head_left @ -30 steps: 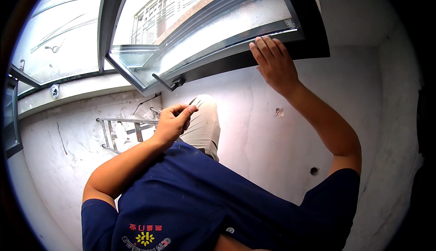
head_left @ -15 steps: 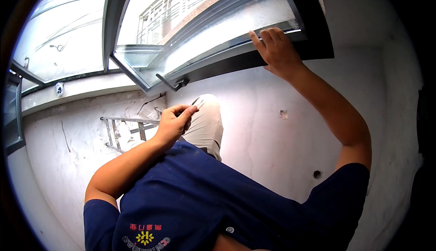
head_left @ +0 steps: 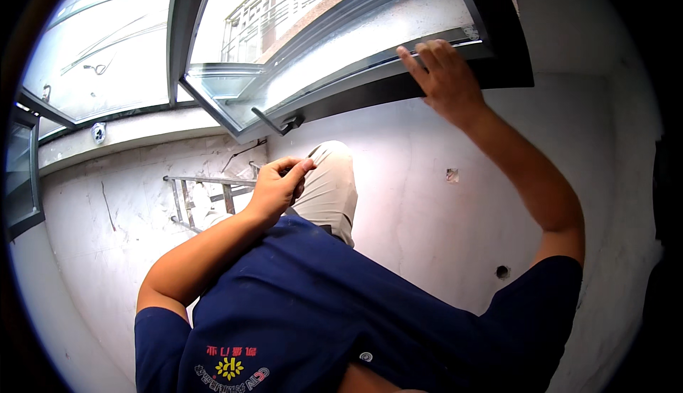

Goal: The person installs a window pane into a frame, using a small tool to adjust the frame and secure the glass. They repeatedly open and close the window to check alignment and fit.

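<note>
My right hand (head_left: 445, 83) is raised with its fingers straight and together, pressed flat against the lower rail of a dark-framed open window sash (head_left: 356, 98). A dark window handle (head_left: 277, 123) sticks out of the sash corner to the left. My left hand (head_left: 276, 188) hangs lower, fingers curled and pinched to the thumb, touching my raised knee in beige trousers (head_left: 331, 187). Whether it holds anything small is hidden. My blue shirt (head_left: 320, 307) fills the lower part of the view.
A metal ladder (head_left: 206, 194) shows below my left hand against the rough white wall (head_left: 427, 208). The wall has a small hole (head_left: 502, 272) at the lower right. A fixed glass pane (head_left: 99, 51) lies to the left, with a narrow dark-framed window (head_left: 21, 179) at the far left edge.
My right hand has shifted slightly up and right on the sash rail, its fingers straightening. The left hand stays at the knee.
</note>
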{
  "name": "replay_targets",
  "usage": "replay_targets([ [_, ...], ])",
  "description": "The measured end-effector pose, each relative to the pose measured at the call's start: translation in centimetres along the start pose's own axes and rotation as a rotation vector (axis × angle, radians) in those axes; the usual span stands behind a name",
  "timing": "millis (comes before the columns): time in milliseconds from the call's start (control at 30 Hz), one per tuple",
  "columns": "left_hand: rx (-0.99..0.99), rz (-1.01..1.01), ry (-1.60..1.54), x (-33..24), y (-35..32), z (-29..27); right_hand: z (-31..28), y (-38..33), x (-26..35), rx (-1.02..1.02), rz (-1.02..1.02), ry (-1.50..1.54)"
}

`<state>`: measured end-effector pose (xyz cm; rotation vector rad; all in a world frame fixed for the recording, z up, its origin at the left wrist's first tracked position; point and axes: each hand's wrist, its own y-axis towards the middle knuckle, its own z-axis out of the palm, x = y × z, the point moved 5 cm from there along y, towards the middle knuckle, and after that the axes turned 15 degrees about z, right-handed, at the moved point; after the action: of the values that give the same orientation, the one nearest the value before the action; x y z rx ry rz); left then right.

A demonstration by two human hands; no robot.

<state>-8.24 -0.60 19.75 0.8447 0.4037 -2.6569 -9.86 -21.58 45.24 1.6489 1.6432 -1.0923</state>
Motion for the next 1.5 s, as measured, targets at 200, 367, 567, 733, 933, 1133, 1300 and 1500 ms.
replay_targets([
  [200,-0.020,-0.055,-0.056,0.7,0.5,-0.3,-3.4,-4.8,9.8,0.126,0.180,0.978],
  [367,0.020,-0.180,-0.047,1.8,0.4,0.4,-3.5,-5.3,18.1,0.135,0.419,1.400],
  [567,0.141,-0.194,0.055,2.6,0.4,0.5,-2.9,-5.8,22.3,0.282,0.733,1.912],
  [733,0.224,-0.168,0.086,2.3,0.3,2.4,-1.2,-7.5,22.7,0.267,0.910,2.060],
  [933,0.210,-0.080,0.119,3.3,0.8,2.4,-0.1,-8.4,24.6,0.125,1.103,2.187],
  [1133,0.221,-0.059,0.144,3.0,0.2,1.7,1.0,-8.8,26.6,0.049,1.405,2.477],
  [1300,0.243,-0.024,0.180,2.2,-0.3,1.1,1.2,-8.1,26.0,-0.063,1.461,2.443],
  [1500,0.163,-0.059,0.224,0.9,-0.5,0.6,3.3,-8.7,24.6,0.018,1.492,2.370],
])
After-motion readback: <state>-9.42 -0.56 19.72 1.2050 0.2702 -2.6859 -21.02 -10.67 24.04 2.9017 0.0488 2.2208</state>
